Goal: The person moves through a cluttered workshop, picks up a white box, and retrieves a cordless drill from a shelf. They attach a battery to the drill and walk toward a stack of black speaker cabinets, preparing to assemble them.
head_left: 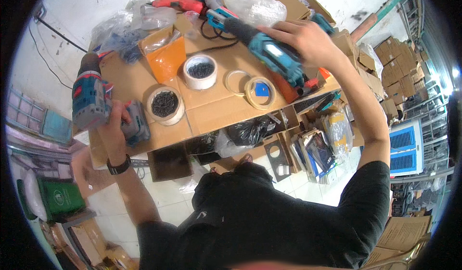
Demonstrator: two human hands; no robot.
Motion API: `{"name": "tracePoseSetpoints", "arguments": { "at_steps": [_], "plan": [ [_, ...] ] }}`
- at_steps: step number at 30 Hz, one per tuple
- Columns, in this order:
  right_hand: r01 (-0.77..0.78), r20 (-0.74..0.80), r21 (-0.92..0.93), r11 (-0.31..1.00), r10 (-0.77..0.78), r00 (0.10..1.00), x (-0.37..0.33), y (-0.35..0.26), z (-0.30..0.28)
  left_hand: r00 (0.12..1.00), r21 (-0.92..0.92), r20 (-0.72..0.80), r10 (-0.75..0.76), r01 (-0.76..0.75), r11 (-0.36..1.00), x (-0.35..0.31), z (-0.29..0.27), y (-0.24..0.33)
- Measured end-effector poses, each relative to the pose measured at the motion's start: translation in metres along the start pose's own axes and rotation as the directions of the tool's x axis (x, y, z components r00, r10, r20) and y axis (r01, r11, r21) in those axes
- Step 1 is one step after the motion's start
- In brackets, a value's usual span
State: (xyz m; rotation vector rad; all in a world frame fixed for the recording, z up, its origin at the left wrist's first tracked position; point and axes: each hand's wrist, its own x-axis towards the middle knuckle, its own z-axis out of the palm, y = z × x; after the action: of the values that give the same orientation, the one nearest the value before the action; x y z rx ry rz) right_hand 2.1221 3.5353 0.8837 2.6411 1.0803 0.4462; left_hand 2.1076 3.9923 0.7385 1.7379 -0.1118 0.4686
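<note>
A blue-and-grey cordless drill (91,107) with red accents is in my left hand (117,117), whose fingers are wrapped round its grip at the table's left edge. Its dark chuck points away from me. At the far right, my right hand (310,41) lies closed over a teal-and-black power tool (276,56); the fingertips are partly hidden. Between the hands, two white tape rolls (200,83) hold black screws. Beside them lie two flat tape rings (248,98), one overlapping the other, with a small blue piece (262,89) inside the nearer one.
An orange box (166,63) stands behind the tape rolls on the cardboard-covered table (207,109). Clear plastic bags (257,7), a red-handled tool (175,3) and a black cable (211,46) lie at the back. Under the top are shelves with a black bag (248,131) and booklets (315,152).
</note>
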Motion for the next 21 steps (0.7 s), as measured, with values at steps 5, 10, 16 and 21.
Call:
{"name": "tracePoseSetpoints", "arguments": {
  "at_steps": [5, 10, 16, 21],
  "plan": [
    [-0.355, -0.306, 0.17, 0.919, 0.391, 0.868, -0.11, -0.055, -0.029, 0.928, 0.599, -0.318, 0.193, 0.039, 0.8, -0.024, -0.011, -0.034],
    [-0.601, -0.534, 0.606, 0.521, 0.826, 0.177, -0.209, -0.142, 0.011, 0.638, 0.616, -0.418, 0.646, -0.323, 0.718, -0.052, -0.012, -0.018],
    [-0.045, -0.058, 0.997, 0.057, 0.998, -0.005, -0.292, -0.191, 0.032, 0.364, 0.419, -0.561, 0.743, -0.649, 0.634, -0.041, 0.077, 0.032],
    [0.346, 0.083, 0.938, -0.033, 0.988, -0.131, -0.364, -0.22, 0.035, 0.566, -0.043, -0.45, 0.69, -0.786, 0.617, -0.096, 0.234, 0.074]
  ]
}}
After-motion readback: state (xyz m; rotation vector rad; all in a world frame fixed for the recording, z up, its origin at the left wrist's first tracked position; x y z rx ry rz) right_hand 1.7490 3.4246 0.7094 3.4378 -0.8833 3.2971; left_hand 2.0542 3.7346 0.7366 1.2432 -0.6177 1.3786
